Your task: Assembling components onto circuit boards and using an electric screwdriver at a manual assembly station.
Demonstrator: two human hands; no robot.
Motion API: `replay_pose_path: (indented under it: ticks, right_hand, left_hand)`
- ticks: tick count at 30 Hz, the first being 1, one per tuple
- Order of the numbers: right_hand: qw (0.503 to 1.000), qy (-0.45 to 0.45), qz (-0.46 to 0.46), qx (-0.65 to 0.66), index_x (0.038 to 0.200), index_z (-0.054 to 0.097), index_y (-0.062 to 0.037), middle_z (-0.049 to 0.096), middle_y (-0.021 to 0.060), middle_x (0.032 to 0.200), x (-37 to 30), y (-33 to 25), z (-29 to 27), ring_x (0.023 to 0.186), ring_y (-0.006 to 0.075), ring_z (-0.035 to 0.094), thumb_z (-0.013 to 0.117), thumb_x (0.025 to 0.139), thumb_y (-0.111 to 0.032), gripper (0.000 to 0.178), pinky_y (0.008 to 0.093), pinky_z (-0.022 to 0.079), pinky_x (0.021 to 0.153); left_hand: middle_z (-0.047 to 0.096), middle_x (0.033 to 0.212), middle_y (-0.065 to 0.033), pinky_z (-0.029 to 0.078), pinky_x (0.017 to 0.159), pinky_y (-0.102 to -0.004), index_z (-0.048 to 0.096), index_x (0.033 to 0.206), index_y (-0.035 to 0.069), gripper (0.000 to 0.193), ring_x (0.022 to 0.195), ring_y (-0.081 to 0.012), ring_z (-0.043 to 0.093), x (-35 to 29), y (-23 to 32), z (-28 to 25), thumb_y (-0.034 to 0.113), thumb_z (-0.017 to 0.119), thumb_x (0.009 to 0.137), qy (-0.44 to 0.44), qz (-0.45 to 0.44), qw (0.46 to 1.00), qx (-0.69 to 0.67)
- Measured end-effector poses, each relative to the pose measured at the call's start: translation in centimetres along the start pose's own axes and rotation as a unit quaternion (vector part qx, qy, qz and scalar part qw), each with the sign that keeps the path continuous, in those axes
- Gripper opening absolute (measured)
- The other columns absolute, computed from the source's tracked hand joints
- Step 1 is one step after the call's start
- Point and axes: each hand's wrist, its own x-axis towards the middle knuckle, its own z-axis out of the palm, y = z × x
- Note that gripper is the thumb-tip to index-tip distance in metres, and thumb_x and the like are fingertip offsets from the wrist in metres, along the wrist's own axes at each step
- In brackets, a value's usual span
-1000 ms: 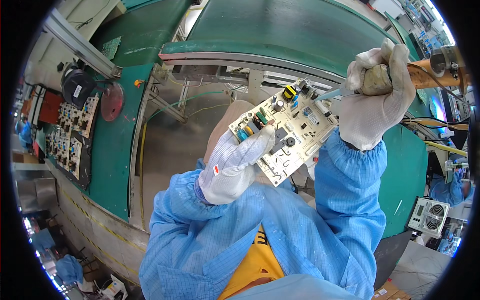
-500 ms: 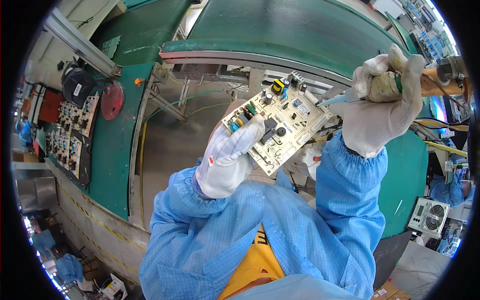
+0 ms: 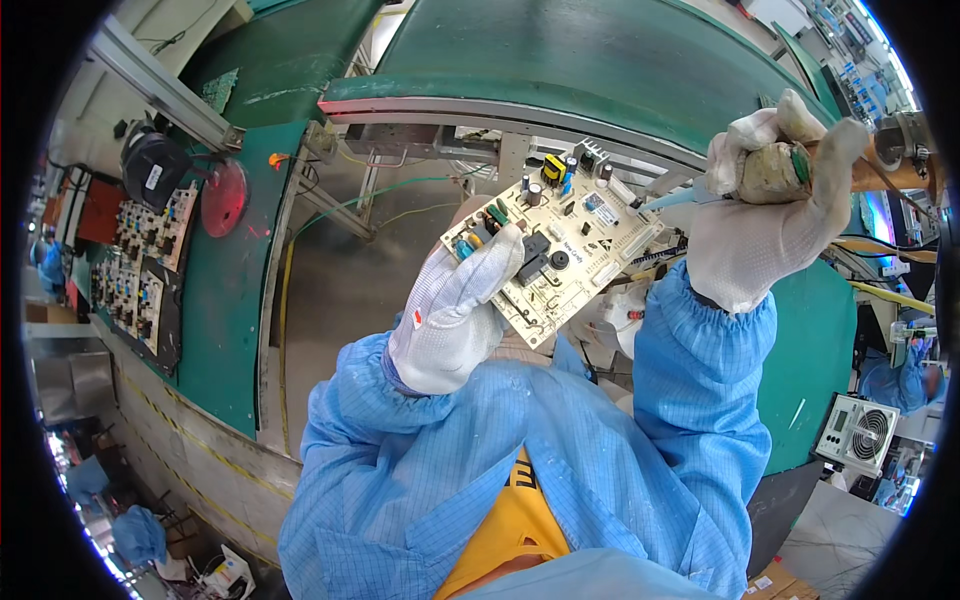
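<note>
My gloved left hand [image 3: 452, 312] is closed on the lower left edge of a cream circuit board [image 3: 590, 275], thumb on top. The board is tilted, its component side up, with a yellow transformer, capacitors and black relays. My gloved right hand [image 3: 752, 220] is wrapped round a dispensing tool [image 3: 772, 174] with a thick, tape-wrapped body. Its pale blue nozzle [image 3: 672, 200] points left, the tip close by the board's right edge. Whether the tip touches the board I cannot tell. Fingers on the tool's far side are hidden.
Beyond the board runs a green conveyor belt [image 3: 560, 60] with a metal edge rail. On the green bench at left lie several circuit boards [image 3: 150, 260] and a round red dish [image 3: 224, 198]. A clamped orange-brown tube [image 3: 868, 170] is beside my right hand. A fan unit [image 3: 856, 435] stands at right.
My left hand and the board have shifted slightly left. My right hand has barely moved and still grips the dispensing tool.
</note>
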Motion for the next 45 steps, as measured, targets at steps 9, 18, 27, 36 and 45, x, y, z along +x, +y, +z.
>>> replay_pose_path:
  ticks: [9,18,27,36,45]
  right_hand:
    - [0.925,-0.056,0.175,0.333,0.113,0.049,-0.0009,0.049,0.0093,0.1,0.8,-2.2,-3.1,0.091,0.0231,0.05,0.063,0.087,-0.043,0.051,0.0374,0.043,0.072]
    - [0.959,-0.021,0.215,0.186,0.112,0.053,0.0006,0.046,0.0057,0.089,2.3,-2.4,-6.9,0.077,0.016,0.045,0.052,0.095,-0.042,0.046,0.0256,0.041,0.061]
    - [0.91,-0.013,0.263,-0.321,0.116,0.056,-0.0046,0.06,0.0067,0.1,11.0,2.2,-16.8,0.085,0.0143,0.057,0.055,0.092,-0.045,0.047,0.025,0.04,0.071]
    - [0.509,-0.017,0.15,-0.847,0.147,0.029,-0.0253,0.024,0.0274,0.15,18.0,9.2,-35.8,0.139,0.0373,0.027,0.054,0.067,0.012,0.092,0.0375,0.029,0.113]
    - [0.532,-0.085,0.044,-0.841,0.106,0.07,-0.011,0.063,0.0166,0.101,17.9,12.6,-34.9,0.098,0.0323,0.06,0.061,0.075,-0.004,0.033,0.0389,0.048,0.088]
  left_hand:
    - [0.061,0.123,-0.0138,0.047,0.098,-0.0327,0.047,0.133,-0.002,0.046,0.112,-0.0216,0.06,3.4,3.7,0.2,0.007,0.058,0.089,-0.118,0.029,0.99,0.077]
    - [0.068,0.109,-0.0115,0.053,0.08,-0.0294,0.053,0.129,0.009,0.05,0.094,-0.0215,0.067,15.9,21.5,-7.8,0.009,0.066,0.081,0.2,0.506,0.705,0.455]
    - [0.065,0.109,-0.0105,0.047,0.091,-0.0393,0.05,0.132,0.029,0.055,0.104,-0.029,0.062,20.7,32.8,-15.5,0.011,0.058,0.081,0.433,0.317,0.436,0.722]
    - [0.048,0.138,-0.0131,0.038,0.106,-0.0362,0.045,0.137,0.014,0.072,0.126,-0.0273,0.048,20.9,28.9,-10.9,0.036,0.073,0.074,0.361,0.317,0.419,0.77]
    - [0.055,0.127,-0.0143,0.045,0.097,-0.037,0.052,0.129,0.013,0.06,0.113,-0.0296,0.057,19.0,19.9,-4.1,0.033,0.071,0.076,0.206,0.339,0.41,0.821]
